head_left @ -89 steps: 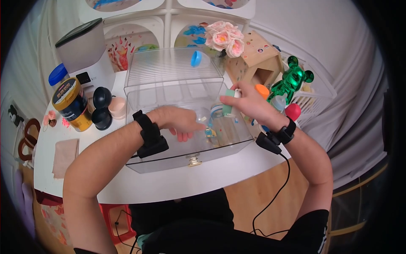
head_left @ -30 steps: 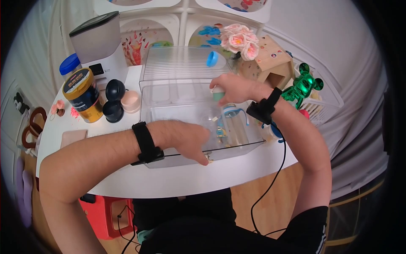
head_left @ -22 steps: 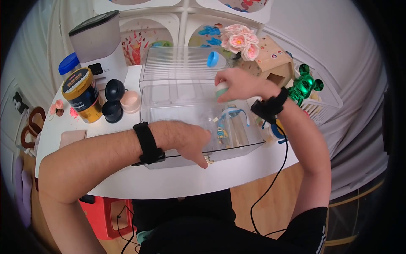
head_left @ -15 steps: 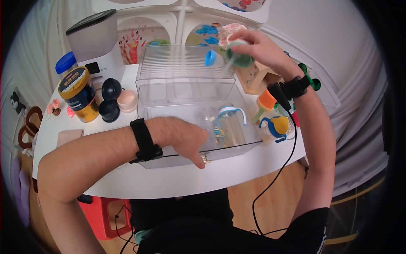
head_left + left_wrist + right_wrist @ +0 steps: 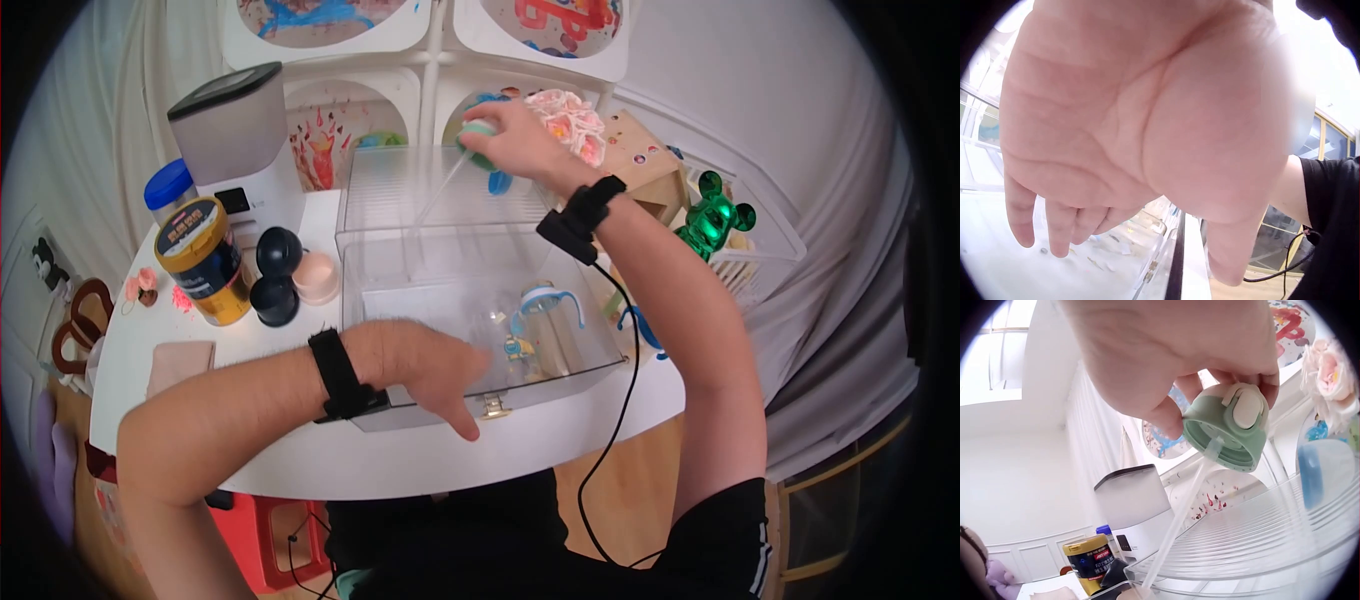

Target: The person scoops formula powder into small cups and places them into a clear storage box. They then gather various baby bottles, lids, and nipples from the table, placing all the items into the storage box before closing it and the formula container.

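Note:
My right hand (image 5: pixel 525 145) pinches a green bottle lid (image 5: pixel 1219 434) with a cream button, raised above the ribbed top (image 5: pixel 385 205) of a clear storage box. A long translucent straw (image 5: pixel 1175 528) hangs slanting from the lid's underside. My left hand (image 5: pixel 435 370) is at the front of the box's clear drawer (image 5: pixel 560 393), fingers pointing down inside and thumb outside the dark front edge. In the left wrist view its fingers (image 5: pixel 1060 231) look straight and hold nothing. Inside the drawer lies a clear bottle with blue handles (image 5: pixel 550 330), beside a small yellow-and-blue item (image 5: pixel 517 347).
On the box top stands a blue-rimmed cup (image 5: pixel 1313 475). Left on the table are a yellow-lidded tub (image 5: pixel 205 260), black round containers (image 5: pixel 275 275) and a tall dispenser (image 5: pixel 230 140). Pink roses (image 5: pixel 567 120), a wooden house (image 5: pixel 640 165) and a green bear figure (image 5: pixel 712 215) stand right.
My right hand has gone from over the drawer up to the right, then left above the box top, with the straw now showing. My left hand has shifted to the drawer's front edge.

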Available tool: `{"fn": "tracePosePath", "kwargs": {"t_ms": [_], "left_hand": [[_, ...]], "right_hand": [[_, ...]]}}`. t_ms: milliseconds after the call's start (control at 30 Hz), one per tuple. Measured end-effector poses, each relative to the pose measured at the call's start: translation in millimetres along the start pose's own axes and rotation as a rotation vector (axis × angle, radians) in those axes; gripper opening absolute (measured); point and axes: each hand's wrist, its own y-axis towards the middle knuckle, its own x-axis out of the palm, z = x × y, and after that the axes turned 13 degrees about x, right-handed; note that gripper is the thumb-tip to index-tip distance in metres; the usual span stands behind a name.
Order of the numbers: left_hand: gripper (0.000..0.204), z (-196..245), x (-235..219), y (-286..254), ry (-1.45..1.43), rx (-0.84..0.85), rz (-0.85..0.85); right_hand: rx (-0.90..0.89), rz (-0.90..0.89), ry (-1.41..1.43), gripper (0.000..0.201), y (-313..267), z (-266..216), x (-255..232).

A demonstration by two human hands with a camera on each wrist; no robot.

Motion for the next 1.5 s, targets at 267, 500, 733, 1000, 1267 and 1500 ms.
{"fn": "tracePosePath", "kwargs": {"t_ms": [267, 500, 733, 1000, 1267, 1500], "left_hand": [[0.1, -4.4, -1.9, -44.4, 0.006, 0.097, 0.106], [0.084, -47.8, 0.0, -108.0, 0.025, 0.167, 0.68], [0.074, -89.7, 14.9, -105.7, 0.083, 0.102, 0.959], [0.06, -64.3, 9.6, -121.2, -0.087, -0.078, 1.058], [0.064, -75.6, 16.4, -111.7, 0.156, -0.05, 1.02], [0.054, -48.5, 7.2, -108.2, -0.071, -0.068, 1.121]], "right_hand": [[0.149, -0.14, -0.14, 0.047, 44.2, 4.1, 42.7], [0.186, -0.262, -0.137, 0.05, 59.2, 13.7, 48.7], [0.132, -0.167, -0.301, 0.055, 58.0, 5.4, 46.1], [-0.005, 0.183, -0.348, 0.058, 41.7, 21.7, -40.1], [0.177, 0.097, -0.816, 0.031, -91.9, 58.4, -146.8], [0.497, -0.236, -0.778, 0.046, -192.5, 82.5, -147.2]]}}
